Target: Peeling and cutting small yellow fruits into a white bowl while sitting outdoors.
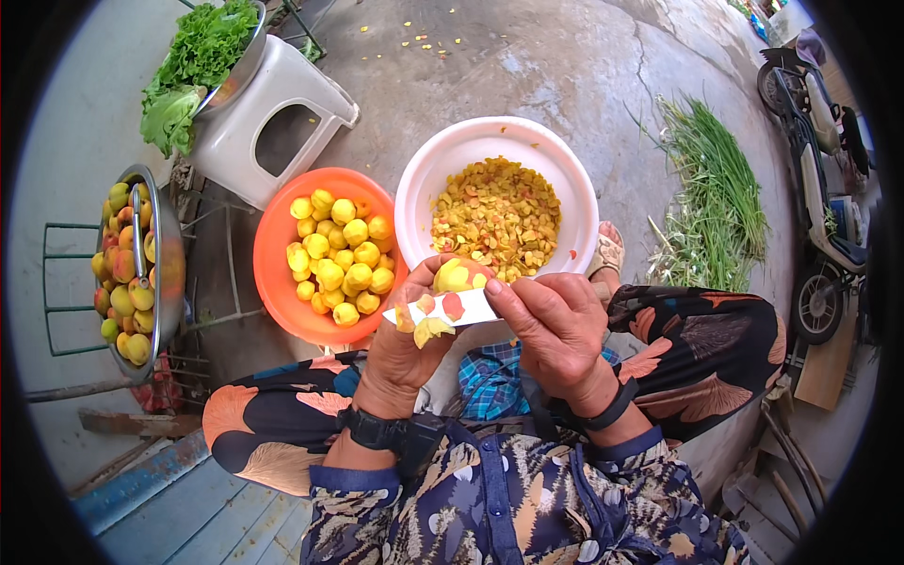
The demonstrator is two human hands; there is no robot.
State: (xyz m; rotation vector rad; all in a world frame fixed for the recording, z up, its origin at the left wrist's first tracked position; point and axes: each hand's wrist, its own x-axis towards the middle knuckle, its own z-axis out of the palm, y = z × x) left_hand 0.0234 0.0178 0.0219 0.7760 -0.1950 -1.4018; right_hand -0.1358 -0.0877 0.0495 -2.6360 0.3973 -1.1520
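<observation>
My left hand (413, 339) grips a partly peeled peach-like fruit (458, 275), yellow flesh showing among patches of reddish skin. In my right hand (558, 321) is a knife with a pale blade (470, 309), laid along the near side of the fruit. Several bits of peel (432, 329) cling to the blade. Both hands are over the near rim of a white basin (417, 183), which holds a heap of peel pieces (498, 212). Touching it on the left, an orange basin (272, 261) holds many peeled yellow fruits (342, 247).
At far left a metal bowl (166, 282) holds unpeeled fruits (127, 282) and a metal-handled utensil (138, 229). A white plastic stool (296, 85) bears a bowl of lettuce (212, 42). Green stalks (720, 191) lie on the concrete floor (487, 63) at right, near a scooter (812, 162).
</observation>
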